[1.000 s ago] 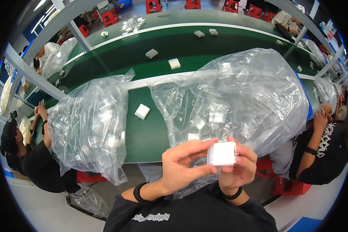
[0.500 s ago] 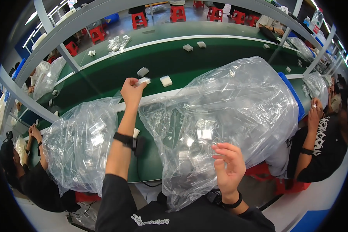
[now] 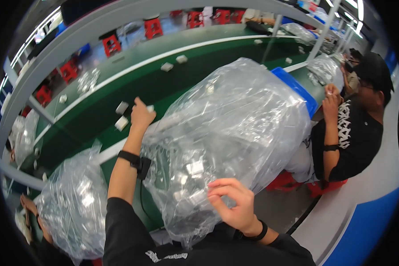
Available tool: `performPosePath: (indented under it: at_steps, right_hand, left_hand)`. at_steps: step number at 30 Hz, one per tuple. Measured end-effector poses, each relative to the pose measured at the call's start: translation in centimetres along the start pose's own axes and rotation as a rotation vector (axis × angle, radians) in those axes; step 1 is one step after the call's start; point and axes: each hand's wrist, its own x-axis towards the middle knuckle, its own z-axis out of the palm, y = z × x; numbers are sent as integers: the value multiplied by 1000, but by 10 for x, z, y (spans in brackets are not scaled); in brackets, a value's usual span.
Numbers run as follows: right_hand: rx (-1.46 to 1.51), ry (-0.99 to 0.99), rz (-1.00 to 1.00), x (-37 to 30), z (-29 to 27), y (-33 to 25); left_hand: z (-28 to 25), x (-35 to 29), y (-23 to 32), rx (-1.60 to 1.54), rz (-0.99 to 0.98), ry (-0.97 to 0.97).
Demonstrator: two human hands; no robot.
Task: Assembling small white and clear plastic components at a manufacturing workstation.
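My left hand (image 3: 142, 115) reaches over the green conveyor belt (image 3: 106, 113), its fingers curled around a small white packet (image 3: 150, 108); only one end of the packet shows. Just left of that hand, two similar white packets, an upper packet (image 3: 122, 107) and a lower packet (image 3: 121, 123), lie on the belt. My right hand (image 3: 236, 205) is held over the lower part of a large clear plastic bag (image 3: 235, 119), thumb and fingers apart, with nothing visible between them. Small shiny packets (image 3: 194, 167) show through the bag's film.
Another filled clear bag (image 3: 75, 204) stands at left, beside a co-worker's arm. At right, a person in black (image 3: 350, 133) sits by a blue bin (image 3: 295, 91). More white packets (image 3: 166, 67) lie farther along the belt. Grey frame bars (image 3: 42, 108) cross the left side.
The view has turned right, so the scene shifts left. My left hand still has the white packet, now right of the two loose ones. My right hand stays over the bag.
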Motion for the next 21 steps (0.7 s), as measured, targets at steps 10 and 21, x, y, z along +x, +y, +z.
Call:
performPosePath:
  at_steps: [10, 21]
  right_hand:
    - [904, -193, 441, 11, 21, -1]
    - [873, 9, 491, -19, -9, 9]
  left_hand:
    - [-158, -211, 67, -893, 431, 13]
    - [-67, -176, 20, -536, 177, -150]
